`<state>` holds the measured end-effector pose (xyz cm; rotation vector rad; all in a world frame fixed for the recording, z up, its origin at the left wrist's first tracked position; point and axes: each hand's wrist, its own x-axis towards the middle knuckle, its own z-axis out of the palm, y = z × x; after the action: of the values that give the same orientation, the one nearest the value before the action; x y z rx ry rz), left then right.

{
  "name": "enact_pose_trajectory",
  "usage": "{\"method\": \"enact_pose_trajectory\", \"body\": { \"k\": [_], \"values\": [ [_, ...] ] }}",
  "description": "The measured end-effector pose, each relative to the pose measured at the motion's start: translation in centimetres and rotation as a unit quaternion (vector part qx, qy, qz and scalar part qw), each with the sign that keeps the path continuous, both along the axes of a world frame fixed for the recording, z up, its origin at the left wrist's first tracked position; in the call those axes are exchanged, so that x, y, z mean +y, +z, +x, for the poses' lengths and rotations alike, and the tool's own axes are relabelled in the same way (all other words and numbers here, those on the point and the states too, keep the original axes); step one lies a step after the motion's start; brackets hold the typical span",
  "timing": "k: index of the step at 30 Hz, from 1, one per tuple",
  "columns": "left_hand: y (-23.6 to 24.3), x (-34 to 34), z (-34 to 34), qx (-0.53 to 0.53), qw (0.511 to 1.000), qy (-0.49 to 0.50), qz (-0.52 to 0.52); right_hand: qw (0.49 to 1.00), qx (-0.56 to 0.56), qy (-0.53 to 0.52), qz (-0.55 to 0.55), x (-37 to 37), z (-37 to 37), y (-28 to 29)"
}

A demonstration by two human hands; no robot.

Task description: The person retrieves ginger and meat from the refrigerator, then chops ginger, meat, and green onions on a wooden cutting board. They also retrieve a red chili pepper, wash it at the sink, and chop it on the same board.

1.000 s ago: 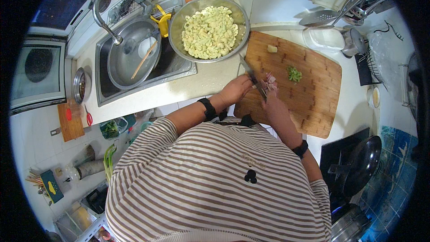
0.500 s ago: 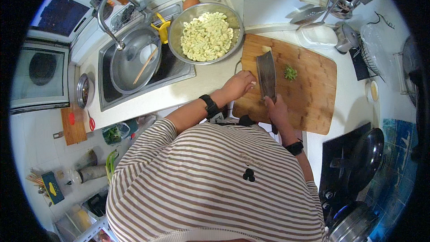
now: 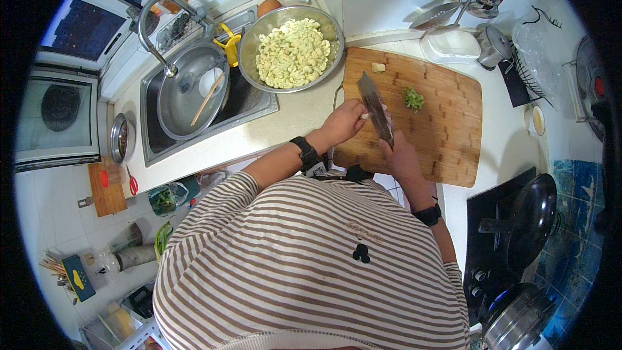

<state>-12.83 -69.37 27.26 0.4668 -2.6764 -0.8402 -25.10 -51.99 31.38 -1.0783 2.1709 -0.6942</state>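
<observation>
My right hand [image 3: 400, 150] is wrapped round the handle of a cleaver [image 3: 373, 105], whose blade stands tilted over the wooden cutting board [image 3: 447, 129]. Just left of the blade, my left hand [image 3: 346, 119] has its fingers curled on a small pale piece, which looks like a garlic clove [image 3: 365, 116]; the fingers partly hide it. Another pale clove [image 3: 378, 67] lies on the board beyond the blade tip. To the right of the cleaver sits a small heap of chopped greens [image 3: 413, 98]. Some pale bits show against the right side of the blade.
A steel bowl [image 3: 338, 58] of cut cauliflower stands left of the board. Further left, a metal basin [image 3: 170, 107] with chopsticks rests in the sink under the faucet [image 3: 144, 26]. A black pan [image 3: 532, 220] is on the stove at right. A white container [image 3: 450, 45] stands behind the board.
The cleaver's blade has lifted and turned, its tip coming away from the far clove, with the edge now close to my left fingers. The view has shifted slightly.
</observation>
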Motion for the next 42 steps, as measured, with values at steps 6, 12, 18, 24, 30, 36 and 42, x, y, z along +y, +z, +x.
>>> {"method": "enact_pose_trajectory", "body": {
  "k": [6,12,18,24,30,36,42],
  "values": [
    [0.0,0.1,0.7,0.006,1.000,0.004,0.022,0.999,0.040,0.019,0.005,0.1,0.7,1.8],
    [-0.4,0.0,1.0,0.026,1.000,0.006,0.006,0.998,0.047,0.039,0.034,-0.2,1.1,2.7],
    [-0.9,-0.3,1.0,0.022,1.000,-0.010,-0.009,0.996,0.048,0.061,0.040,-0.9,1.0,1.9],
    [-1.7,-0.6,1.1,0.003,1.000,-0.020,-0.014,0.998,0.042,0.042,0.033,-2.7,1.2,-1.2],
    [-1.5,-0.6,0.6,0.021,0.999,-0.030,-0.021,0.999,0.029,-0.025,-0.017,-3.2,1.4,-4.4],
    [-1.0,0.2,0.9,-0.022,0.998,-0.040,-0.034,0.998,0.045,-0.006,-0.046,-2.6,0.8,-4.3],
    [-1.7,0.0,0.7,-0.005,0.999,-0.030,-0.037,0.998,0.064,0.012,0.025,-3.1,1.7,-4.2]
  ]
}}
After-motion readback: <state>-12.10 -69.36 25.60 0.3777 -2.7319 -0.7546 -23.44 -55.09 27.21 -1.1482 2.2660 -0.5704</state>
